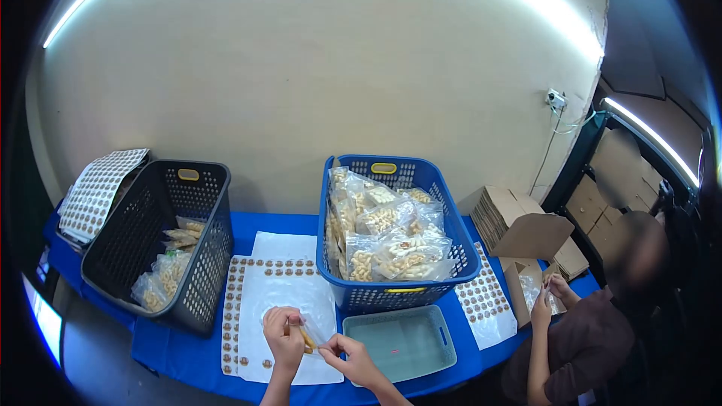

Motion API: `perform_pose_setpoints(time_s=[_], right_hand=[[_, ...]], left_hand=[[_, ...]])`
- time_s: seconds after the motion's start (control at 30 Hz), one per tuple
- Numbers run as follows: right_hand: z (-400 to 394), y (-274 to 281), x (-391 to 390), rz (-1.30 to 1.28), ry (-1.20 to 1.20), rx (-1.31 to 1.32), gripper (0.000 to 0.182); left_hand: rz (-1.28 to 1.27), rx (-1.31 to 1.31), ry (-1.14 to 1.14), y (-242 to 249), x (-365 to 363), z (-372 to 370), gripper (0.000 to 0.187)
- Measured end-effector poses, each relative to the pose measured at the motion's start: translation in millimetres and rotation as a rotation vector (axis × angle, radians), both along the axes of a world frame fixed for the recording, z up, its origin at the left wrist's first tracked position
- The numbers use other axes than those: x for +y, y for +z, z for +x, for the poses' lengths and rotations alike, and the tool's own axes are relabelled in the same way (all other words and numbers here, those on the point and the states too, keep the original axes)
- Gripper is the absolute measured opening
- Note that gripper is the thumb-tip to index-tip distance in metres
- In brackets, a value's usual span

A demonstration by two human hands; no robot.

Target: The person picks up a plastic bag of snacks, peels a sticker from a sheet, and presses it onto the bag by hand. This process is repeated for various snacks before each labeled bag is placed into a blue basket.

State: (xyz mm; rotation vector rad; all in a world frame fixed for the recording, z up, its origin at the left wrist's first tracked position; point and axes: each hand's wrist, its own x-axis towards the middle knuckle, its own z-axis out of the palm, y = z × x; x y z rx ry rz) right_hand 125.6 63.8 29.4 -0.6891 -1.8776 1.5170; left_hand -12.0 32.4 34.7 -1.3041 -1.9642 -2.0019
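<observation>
My left hand is closed round a small clear plastic bag with yellowish pieces in it. The fingers of my right hand pinch the bag's edge on its right side. Both hands are above a white sheet, which lies over sheets of round brown stickers. Just right of my hands stands a shallow grey-green tray with a small pink scrap in it. My fingers hide part of the bag.
A blue basket piled with snack bags stands behind the tray. At left is a black basket with a few bags. Another sticker sheet and cardboard boxes are at right, beside a seated co-worker handling something small.
</observation>
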Motion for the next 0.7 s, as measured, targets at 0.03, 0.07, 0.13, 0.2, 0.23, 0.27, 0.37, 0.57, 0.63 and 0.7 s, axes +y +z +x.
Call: perform_pose_setpoints(time_s=[0.03, 0.07, 0.13, 0.2, 0.23, 0.27, 0.37, 0.57, 0.63, 0.7], right_hand=[[1.9, 3.0, 0.4, 0.01, 0.029, 0.013, 0.011], [2.9, 3.9, 0.6, 0.026, 0.05, 0.027, 0.012], [5.0, 2.3, 1.0, 0.068, 0.082, 0.055, 0.014], [10.5, 3.0, 0.9, 0.097, 0.11, 0.059, 0.015], [14.0, 6.2, -0.5, 0.12, 0.113, 0.068, 0.015], [17.6, 7.5, -0.5, 0.138, 0.113, 0.078, 0.015], [30.2, -2.5, 4.5, 0.037, 0.12, 0.101, 0.016], [51.0, -18.3, 15.3, -0.127, 0.103, 0.145, 0.017], [53.5, -22.3, 14.6, -0.121, 0.072, 0.179, 0.017], [60.1, -27.9, 12.5, -0.076, 0.157, 0.083, 0.019]], left_hand=[[0.017, 0.021, 0.002, 3.8, -0.4, 0.1, 0.027], [0.041, 0.042, 0.004, 7.0, 0.2, 0.8, 0.027], [0.037, -0.057, -0.002, 11.4, -2.0, 3.8, 0.029], [0.039, -0.198, -0.037, 5.8, -3.0, 7.2, 0.029], [0.04, -0.26, -0.049, 6.5, -2.1, 10.6, 0.028], [0.049, -0.205, -0.046, 9.9, -0.5, 14.4, 0.028], [0.03, -0.03, -0.055, 27.1, 2.7, 26.5, 0.024], [0.025, 0.116, -0.082, 19.8, 24.4, 39.6, 0.021], [0.036, 0.138, -0.084, 15.9, 26.1, 41.6, 0.018], [0.076, 0.007, 0.011, 2.7, 29.5, 37.5, 0.018]])
